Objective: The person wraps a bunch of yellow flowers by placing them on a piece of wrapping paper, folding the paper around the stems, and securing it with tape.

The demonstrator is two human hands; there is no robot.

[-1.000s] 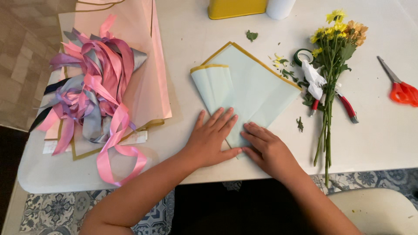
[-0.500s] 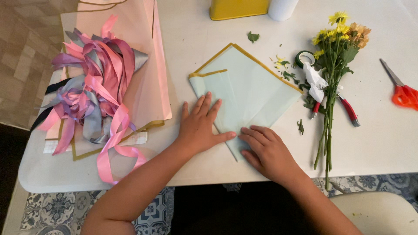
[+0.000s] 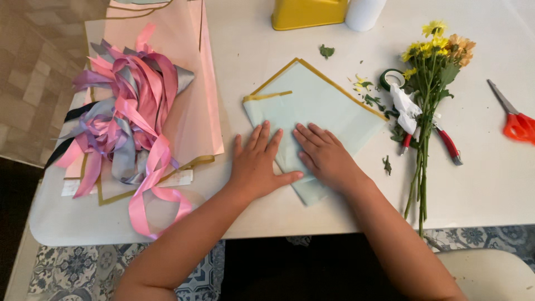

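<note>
My left hand (image 3: 257, 164) and right hand (image 3: 326, 156) lie open and flat, gripping nothing, on thin folded pale-green wrapping paper (image 3: 329, 103) with gold edges.

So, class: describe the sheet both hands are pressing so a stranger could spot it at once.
On the white table, look at the near edge, between the ribbon pile and the flower bunch. There the left hand and right hand lie flat on a folded wrapping sheet. Unlike the pink sheets beside it, it is pale mint green with a gold border.
</note>
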